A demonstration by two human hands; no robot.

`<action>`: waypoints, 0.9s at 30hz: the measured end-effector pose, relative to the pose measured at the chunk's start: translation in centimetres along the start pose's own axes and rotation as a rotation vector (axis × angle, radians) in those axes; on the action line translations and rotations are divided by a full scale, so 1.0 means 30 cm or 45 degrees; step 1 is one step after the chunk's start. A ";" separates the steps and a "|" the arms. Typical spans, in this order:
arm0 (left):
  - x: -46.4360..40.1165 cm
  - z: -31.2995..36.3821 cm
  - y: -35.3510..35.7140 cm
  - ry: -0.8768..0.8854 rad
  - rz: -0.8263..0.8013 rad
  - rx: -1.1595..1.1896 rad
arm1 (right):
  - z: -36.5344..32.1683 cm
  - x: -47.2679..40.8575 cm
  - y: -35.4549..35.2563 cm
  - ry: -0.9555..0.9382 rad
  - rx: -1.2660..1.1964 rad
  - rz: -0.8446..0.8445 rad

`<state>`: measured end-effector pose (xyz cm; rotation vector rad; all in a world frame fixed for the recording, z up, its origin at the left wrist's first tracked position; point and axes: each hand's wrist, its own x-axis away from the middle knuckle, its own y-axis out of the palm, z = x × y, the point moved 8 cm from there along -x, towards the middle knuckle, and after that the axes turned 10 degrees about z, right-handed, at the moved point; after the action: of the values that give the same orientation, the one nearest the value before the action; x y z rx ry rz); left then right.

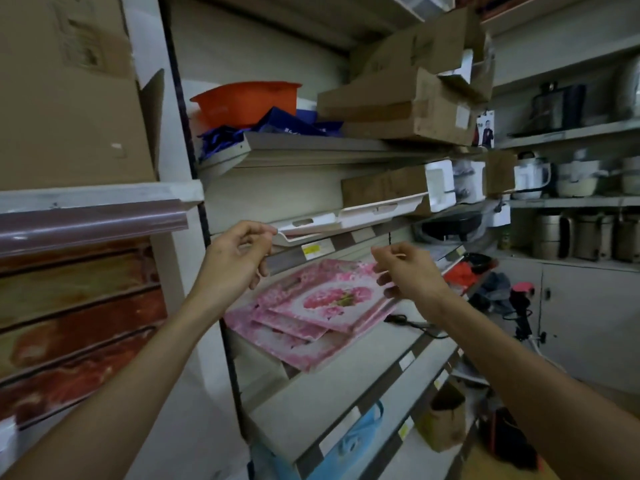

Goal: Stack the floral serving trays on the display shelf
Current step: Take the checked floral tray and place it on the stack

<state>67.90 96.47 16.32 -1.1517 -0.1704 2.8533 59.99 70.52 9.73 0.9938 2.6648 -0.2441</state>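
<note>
Several pink floral trays point(325, 303) lie fanned in a loose, uneven pile on the lower shelf point(346, 382). On the shelf above, two white-edged trays point(346, 216) with handle slots lie flat, seen from the side. My left hand point(239, 252) is raised at the left corner of the nearer white tray, thumb and forefinger pinching that corner. My right hand point(410, 271) hovers over the right rim of the top floral tray with fingers loosely curled. It holds nothing, and its lower fingers are close to that rim.
A cardboard box point(384, 188) sits behind the white trays. An orange tub point(246, 100) and more boxes point(401, 102) fill the shelf above. A black cable point(412, 323) lies right of the floral pile. Pots and kettles point(581, 233) line the right-hand shelves.
</note>
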 end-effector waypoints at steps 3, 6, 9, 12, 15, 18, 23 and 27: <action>-0.069 -0.019 0.086 -0.001 -0.007 0.061 | 0.004 -0.090 0.013 0.211 -0.264 -0.045; -0.135 -0.055 0.158 0.001 -0.012 0.122 | 0.000 -0.196 0.036 0.349 -0.497 -0.053; -0.198 -0.104 0.203 -0.005 0.006 0.169 | -0.010 -0.309 0.069 0.459 -0.663 -0.079; -0.250 -0.136 0.236 0.025 0.015 0.161 | -0.004 -0.424 0.121 0.584 -0.778 -0.155; -0.292 -0.147 0.259 0.101 0.005 0.063 | 0.013 -0.510 0.161 0.667 -0.830 -0.170; -0.331 -0.159 0.271 0.111 0.010 0.058 | 0.020 -0.547 0.187 0.676 -0.805 -0.135; -0.347 -0.171 0.284 0.159 0.022 -0.095 | 0.015 -0.588 0.167 0.521 -0.809 0.046; -0.338 -0.135 0.283 0.339 0.033 -0.255 | -0.016 -0.594 0.095 0.455 -0.835 0.069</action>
<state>77.88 87.39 19.34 -1.5667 -0.4364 2.7167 74.63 61.85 15.78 0.9371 2.6934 0.8384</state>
